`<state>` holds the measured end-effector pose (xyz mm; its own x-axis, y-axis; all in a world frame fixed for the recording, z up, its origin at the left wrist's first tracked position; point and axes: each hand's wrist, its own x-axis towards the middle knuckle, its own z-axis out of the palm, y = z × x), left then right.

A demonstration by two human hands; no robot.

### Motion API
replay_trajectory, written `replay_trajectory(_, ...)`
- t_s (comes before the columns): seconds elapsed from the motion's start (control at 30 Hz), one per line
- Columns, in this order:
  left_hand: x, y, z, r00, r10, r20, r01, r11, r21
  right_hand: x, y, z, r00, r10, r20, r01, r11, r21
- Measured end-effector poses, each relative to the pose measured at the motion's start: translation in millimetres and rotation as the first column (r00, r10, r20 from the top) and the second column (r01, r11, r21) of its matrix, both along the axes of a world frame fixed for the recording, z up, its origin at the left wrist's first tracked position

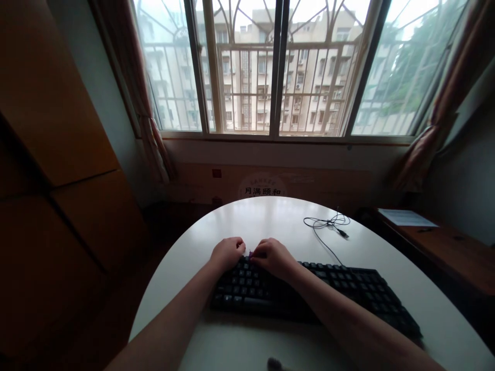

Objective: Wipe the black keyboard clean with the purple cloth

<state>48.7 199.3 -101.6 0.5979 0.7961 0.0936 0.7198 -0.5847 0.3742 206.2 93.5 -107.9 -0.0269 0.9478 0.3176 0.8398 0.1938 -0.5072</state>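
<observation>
A black keyboard lies across a round white table. Both my hands rest curled at its far left edge. My left hand is closed into a loose fist beside the top-left keys. My right hand is also closed, its fingertips pinched on a tiny purple object that sits between the two hands. I cannot make out what that purple thing is. My forearms cross over the keyboard's left half and hide part of it.
The keyboard's black cable lies coiled on the table beyond it. A wooden side desk with a paper stands at the right. Tall wooden cabinets fill the left. A barred window and a printed cardboard box are behind.
</observation>
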Motion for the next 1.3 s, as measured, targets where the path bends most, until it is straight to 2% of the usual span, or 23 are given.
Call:
replay_trajectory(0.17,-1.8,0.4,3.0,1.000,-0.010,-0.013,0.010,1.000,-0.001,2.2,-3.0,9.8,0.963,0.089,0.253,-0.124,0.984,0.127)
replay_trajectory(0.3,-1.5,1.7,3.7,1.000,-0.016,-0.016,0.016,1.000,-0.003,0.6,-8.2,20.9,0.899,0.133,0.418,-0.218,0.962,0.163)
replay_trajectory(0.43,-0.8,1.8,3.8,1.000,-0.026,-0.012,0.026,1.000,-0.004,-0.2,-11.1,24.2,0.888,0.161,0.432,-0.250,0.955,0.158)
replay_trajectory(0.8,-1.2,5.3,0.4,0.999,-0.033,-0.002,0.033,0.999,-0.001,-7.0,-11.8,22.3,0.898,0.139,0.417,-0.221,0.963,0.154)
replay_trajectory(0.9,-1.3,5.0,0.6,1.000,-0.031,-0.003,0.031,1.000,-0.002,-8.1,-12.0,27.5,0.951,0.087,0.295,-0.132,0.982,0.136)
replay_trajectory(0.97,-1.3,4.4,1.4,1.000,-0.027,-0.002,0.027,1.000,-0.007,-2.9,-11.9,34.8,0.994,0.028,0.106,-0.038,0.994,0.100)
replay_trajectory(1.03,-1.3,4.4,1.9,1.000,-0.024,0.002,0.024,1.000,-0.020,6.3,-12.2,45.4,0.991,-0.048,-0.122,0.056,0.996,0.066)
replay_trajectory(1.1,-1.3,5.1,1.6,1.000,-0.028,0.011,0.029,0.999,-0.038,16.6,-14.2,58.8,0.946,-0.079,-0.313,0.112,0.990,0.089)
replay_trajectory(1.17,-1.5,6.3,0.5,0.999,-0.039,0.028,0.041,0.998,-0.051,25.2,-19.0,74.1,0.867,-0.010,-0.498,0.114,0.977,0.178)
replay_trajectory(1.23,-1.8,7.3,-0.8,0.997,-0.051,0.050,0.054,0.997,-0.051,31.5,-27.0,89.6,0.724,0.057,-0.687,0.085,0.982,0.171)
replay_trajectory(1.3,-2.0,7.4,-1.4,0.995,-0.061,0.073,0.064,0.997,-0.037,36.7,-36.5,102.5,0.597,0.041,-0.801,0.057,0.994,0.094)
